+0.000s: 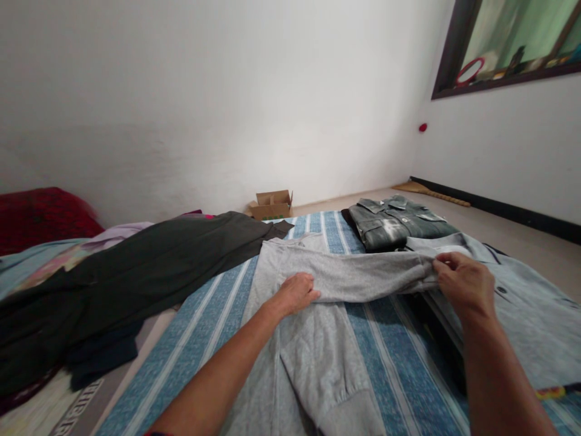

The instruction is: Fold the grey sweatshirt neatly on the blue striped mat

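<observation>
The right hand (465, 283) has its grip pinching the end of a sleeve (363, 275) between thumb and bent fingers, the right forearm (503, 369) rising from below. The left hand (296, 293) rests palm down, fingers close together, on the same sleeve nearer the shoulder; I cannot tell whether that grip pinches fabric, its fingertips' undersides being hidden. The grey sweatshirt (313, 345) lies under and below the left hand on a blue striped cloth (218, 315), partly covered by the left forearm (218, 384) and cut off at the bottom edge. A dark garment (149, 266) lies left, cropped; a pale buttoned garment (535, 321), also cropped, lies beside the right hand
</observation>
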The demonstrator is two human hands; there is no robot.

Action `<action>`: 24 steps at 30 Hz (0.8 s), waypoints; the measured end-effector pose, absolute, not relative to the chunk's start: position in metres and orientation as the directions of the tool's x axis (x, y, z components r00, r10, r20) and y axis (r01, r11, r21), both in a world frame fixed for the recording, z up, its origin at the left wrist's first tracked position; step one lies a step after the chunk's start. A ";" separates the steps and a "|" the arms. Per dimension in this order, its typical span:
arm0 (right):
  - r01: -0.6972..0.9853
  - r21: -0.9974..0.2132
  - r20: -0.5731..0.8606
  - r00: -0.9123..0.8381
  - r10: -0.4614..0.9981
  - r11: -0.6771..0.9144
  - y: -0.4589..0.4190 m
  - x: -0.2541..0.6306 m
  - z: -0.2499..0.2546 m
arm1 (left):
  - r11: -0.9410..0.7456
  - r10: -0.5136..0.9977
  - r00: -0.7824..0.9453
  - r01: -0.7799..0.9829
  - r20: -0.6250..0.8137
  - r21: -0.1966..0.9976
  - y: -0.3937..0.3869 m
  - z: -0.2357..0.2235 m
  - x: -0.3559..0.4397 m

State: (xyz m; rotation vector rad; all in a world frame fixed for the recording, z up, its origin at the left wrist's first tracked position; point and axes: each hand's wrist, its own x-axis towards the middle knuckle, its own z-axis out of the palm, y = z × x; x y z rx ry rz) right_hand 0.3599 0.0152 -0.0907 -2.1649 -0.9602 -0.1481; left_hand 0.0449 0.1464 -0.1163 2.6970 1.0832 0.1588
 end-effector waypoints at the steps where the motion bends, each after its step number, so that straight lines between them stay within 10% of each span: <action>1: 0.673 -0.598 0.369 0.714 0.595 -0.435 0.014 0.360 -0.090 | -0.681 0.718 0.695 0.694 0.031 0.234 0.145 -0.117 0.047; 24: 0.614 -0.679 0.347 0.752 0.561 -0.403 0.014 0.354 -0.083 | -0.484 0.825 0.531 0.840 -0.194 0.244 0.133 -0.114 0.065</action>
